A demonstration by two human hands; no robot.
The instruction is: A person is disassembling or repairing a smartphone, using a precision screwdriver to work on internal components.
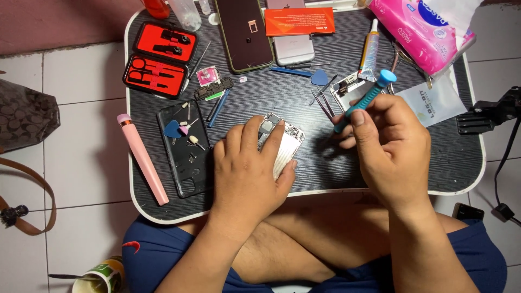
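I look down on a small dark surface (412, 157) with rounded corners, and both hands are working above it. My left hand (247, 173) lies flat over an opened phone body (282, 142); the fingers are spread and press on it, so it is held down near the front edge of the surface, a little left of the middle. The hand is not closed around it, only resting on top. My right hand (388, 149) is clamped on a teal screwdriver (364, 101). It grips the shaft with the fingers together, the cap of the tool points up and to the right, and the tip is hidden behind the fingers.

From what lies around, I judge the work is somewhere in the middle. The phone body is already open and its inside parts are visible. A dark back cover (184, 149) lies to the left with small picks and loose pieces on it. Black tweezers (324, 103) lie just beside the right hand, and a glue tube (369, 51) is further back. Two more phones (268, 32) rest at the far edge. Nothing is put back together yet, so the closing remains.
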